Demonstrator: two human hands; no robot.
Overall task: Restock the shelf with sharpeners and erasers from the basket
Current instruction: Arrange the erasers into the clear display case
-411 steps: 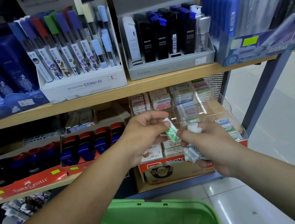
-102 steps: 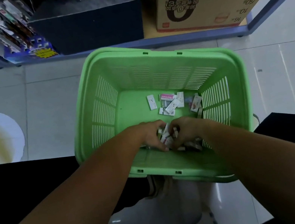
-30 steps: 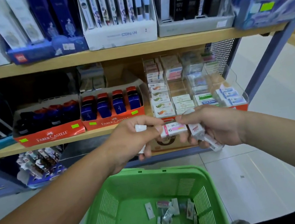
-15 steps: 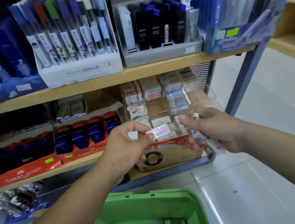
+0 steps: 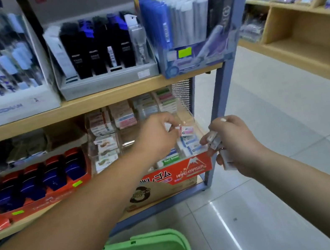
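- Left hand (image 5: 158, 136) pinches one eraser (image 5: 187, 131) over the clear tray (image 5: 188, 112); careless release risks the wrong compartment.
- Right hand (image 5: 235, 145) grips several erasers (image 5: 215, 140); loose bundle may drop.

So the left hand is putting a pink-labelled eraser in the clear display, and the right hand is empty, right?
Not empty: the head view shows the right hand gripping several wrapped packs. The left hand does hold the pink-labelled eraser at the clear display.
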